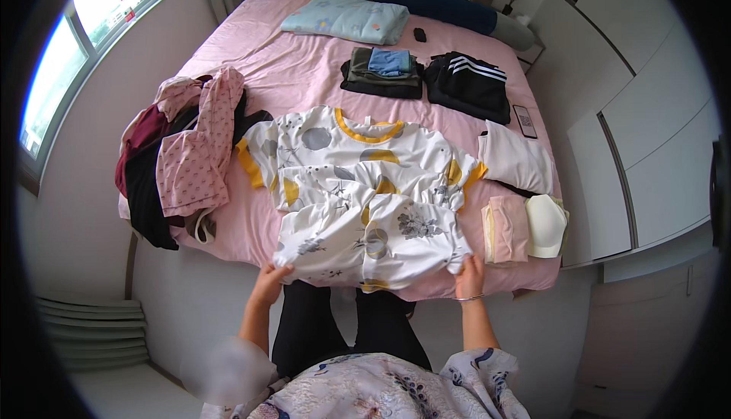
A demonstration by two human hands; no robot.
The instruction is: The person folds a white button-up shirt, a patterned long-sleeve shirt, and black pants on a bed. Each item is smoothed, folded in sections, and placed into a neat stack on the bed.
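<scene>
Left hand [268, 283] pinched the lower left corner of the white patterned garment [365, 225], right hand [470, 274] gripped the lower right; fingertips on both partly lost in cloth. Garment lay across the bed, neck end away from the person, middle bunched in overlapping layers, so some print was hidden. Person's left sleeve [232, 373] blurred out. Clothes pile [194, 168] on the left overlapped too much to count pieces. Feet hard to make out. Dark fisheye rim cut the corners.

Hem sat at the bed's near edge, hands there too. Pile was near the garment's left cuff; folded white cloth [518, 160] just beside the right cuff, contact unclear. Folded pink cloth [506, 229] and white cup [545, 225] sat nearer the right hand. Bare sheet showed beyond the garment, upper left.

Pink sheet [282, 76] was wrinkled. Two dark folded stacks, phone [525, 121] and light blue quilt [346, 17] lay farther back. Window [76, 46] left, pale cabinets [662, 152] right.
</scene>
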